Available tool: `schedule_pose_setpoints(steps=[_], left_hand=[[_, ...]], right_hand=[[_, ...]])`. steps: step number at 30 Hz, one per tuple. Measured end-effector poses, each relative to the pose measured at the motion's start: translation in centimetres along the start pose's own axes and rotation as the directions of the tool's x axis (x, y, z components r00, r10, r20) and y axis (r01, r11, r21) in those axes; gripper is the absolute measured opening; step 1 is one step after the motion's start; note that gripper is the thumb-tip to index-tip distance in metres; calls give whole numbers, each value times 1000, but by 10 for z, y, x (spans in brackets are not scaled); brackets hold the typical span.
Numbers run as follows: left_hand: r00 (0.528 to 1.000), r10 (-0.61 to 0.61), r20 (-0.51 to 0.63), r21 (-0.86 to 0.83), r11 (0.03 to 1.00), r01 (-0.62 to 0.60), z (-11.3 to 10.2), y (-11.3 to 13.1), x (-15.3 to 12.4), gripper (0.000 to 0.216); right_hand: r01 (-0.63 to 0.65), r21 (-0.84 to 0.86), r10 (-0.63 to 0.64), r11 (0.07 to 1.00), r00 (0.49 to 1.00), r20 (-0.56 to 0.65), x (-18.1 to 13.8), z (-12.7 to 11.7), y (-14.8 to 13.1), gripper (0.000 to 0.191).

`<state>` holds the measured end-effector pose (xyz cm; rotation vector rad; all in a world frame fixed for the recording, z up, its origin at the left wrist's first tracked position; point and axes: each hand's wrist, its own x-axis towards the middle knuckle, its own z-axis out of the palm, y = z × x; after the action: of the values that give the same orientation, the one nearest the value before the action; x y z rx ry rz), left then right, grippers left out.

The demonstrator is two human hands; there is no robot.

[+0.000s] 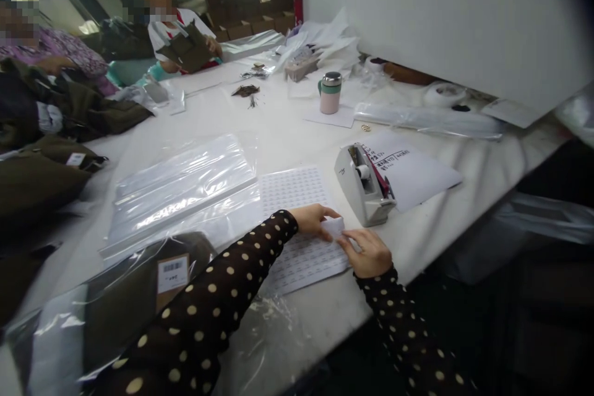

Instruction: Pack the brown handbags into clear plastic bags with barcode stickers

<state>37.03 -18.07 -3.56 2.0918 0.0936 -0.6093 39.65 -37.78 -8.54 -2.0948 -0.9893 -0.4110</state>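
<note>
Between my two hands is a small white piece of paper [333, 226], perhaps folded or a label; its exact kind is unclear. My left hand [314, 221] curls its fingers around the left side of it. The fingertips of my right hand [369, 252] pinch its right edge. Under both hands lies a sheet printed with rows of small labels [294, 189]. Just beyond my right hand stands a grey tape dispenser [362, 189]. A clear-bagged dark green garment [125, 303] with a barcode tag [172, 273] rests beside my left forearm.
Stacked clear plastic bags [180, 189] lie to the left, near piled dark garments [41, 173]. A pink lidded mug [330, 94] and a handwritten sheet [417, 167] are farther back. Across the table a person holds a green item [188, 48]. The table edge [464, 210] runs along the right.
</note>
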Motion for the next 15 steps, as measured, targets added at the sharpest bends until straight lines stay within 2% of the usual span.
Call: schedule_pose_setpoints(steps=[5, 10, 12, 15], left_hand=[[998, 68, 0, -73, 995, -68, 5, 1, -4, 68], [995, 82, -52, -39, 996, -84, 8, 11, -11, 73], [991, 101, -85, -22, 994, -103, 10, 13, -13, 73], [988, 108, -114, -28, 993, -111, 12, 14, -13, 72]], right_hand=[[18, -113, -14, 993, 999, 31, -2, 1, -5, 16], [205, -114, -186, 972, 969, 163, 6, -5, -6, 15], [234, -120, -205, 965, 956, 210, 9, -8, -7, 17], [234, -158, -199, 959, 957, 212, 11, -9, -9, 20]])
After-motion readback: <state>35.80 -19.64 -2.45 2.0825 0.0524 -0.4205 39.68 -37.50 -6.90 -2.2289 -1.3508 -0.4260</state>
